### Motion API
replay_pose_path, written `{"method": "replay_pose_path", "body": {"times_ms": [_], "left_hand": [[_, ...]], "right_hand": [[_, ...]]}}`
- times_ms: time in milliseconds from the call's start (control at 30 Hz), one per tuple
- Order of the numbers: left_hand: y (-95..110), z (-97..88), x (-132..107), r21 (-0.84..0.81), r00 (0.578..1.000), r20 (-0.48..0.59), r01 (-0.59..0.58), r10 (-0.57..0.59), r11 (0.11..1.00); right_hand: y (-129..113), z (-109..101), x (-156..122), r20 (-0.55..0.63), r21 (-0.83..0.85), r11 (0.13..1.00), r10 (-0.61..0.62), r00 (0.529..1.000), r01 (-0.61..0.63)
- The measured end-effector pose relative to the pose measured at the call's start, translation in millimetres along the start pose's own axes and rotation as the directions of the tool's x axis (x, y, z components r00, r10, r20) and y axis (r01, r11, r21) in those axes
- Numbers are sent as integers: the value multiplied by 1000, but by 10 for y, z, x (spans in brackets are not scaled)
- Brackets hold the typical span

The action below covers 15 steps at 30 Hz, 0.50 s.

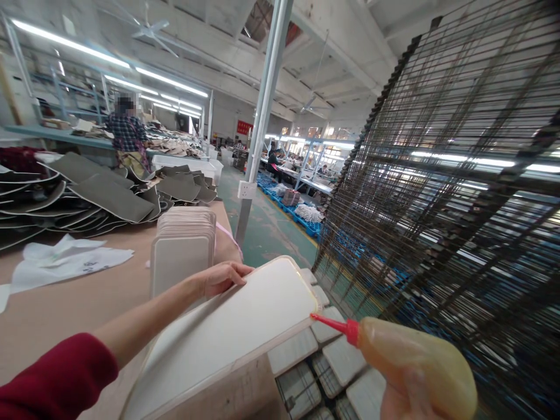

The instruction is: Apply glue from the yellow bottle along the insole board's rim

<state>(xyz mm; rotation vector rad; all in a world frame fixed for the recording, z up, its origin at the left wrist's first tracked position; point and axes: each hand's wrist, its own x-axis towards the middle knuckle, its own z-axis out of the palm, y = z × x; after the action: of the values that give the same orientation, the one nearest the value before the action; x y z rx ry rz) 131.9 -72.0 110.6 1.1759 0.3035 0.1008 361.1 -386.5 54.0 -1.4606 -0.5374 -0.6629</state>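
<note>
A large white panel (236,321) with rounded corners lies tilted before me, with a thin yellowish line of glue along its far right edge. My left hand (225,279) grips the panel's upper left edge, its fingers curled over the rim. In my right hand (409,394) is a yellowish glue bottle (415,356) with a long red nozzle. The nozzle tip sits at the panel's right corner, on or just over the rim. Part of my right hand is cut off by the lower frame edge. A cardboard box (236,391) is under the panel's near side.
Stacked pale panels (181,251) stand on the brown table (87,315) at left, behind white sheets (65,256) and grey curved pieces (109,192). Rounded panels (343,356) lie at lower right. A tall wire rack (437,175) leans on the right. Co-workers (126,134) are farther back.
</note>
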Motion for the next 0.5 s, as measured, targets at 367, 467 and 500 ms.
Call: {"method": "replay_pose_path", "body": {"times_ms": [367,467,500], "left_hand": [[-116,-53,98,-77,998,-56,-2,-2,997],[-129,-73,116,-78,996,-83,9,-16,997],[-133,-81,120,-77,996,-90,13,-20,997]], "right_hand": [[-186,234,-225,-72,227,966,141,987,-121],[-220,281,-231,-53,246,939,262,963,-242],[-222,293,-232,-43,265,929,279,959,-258]]}}
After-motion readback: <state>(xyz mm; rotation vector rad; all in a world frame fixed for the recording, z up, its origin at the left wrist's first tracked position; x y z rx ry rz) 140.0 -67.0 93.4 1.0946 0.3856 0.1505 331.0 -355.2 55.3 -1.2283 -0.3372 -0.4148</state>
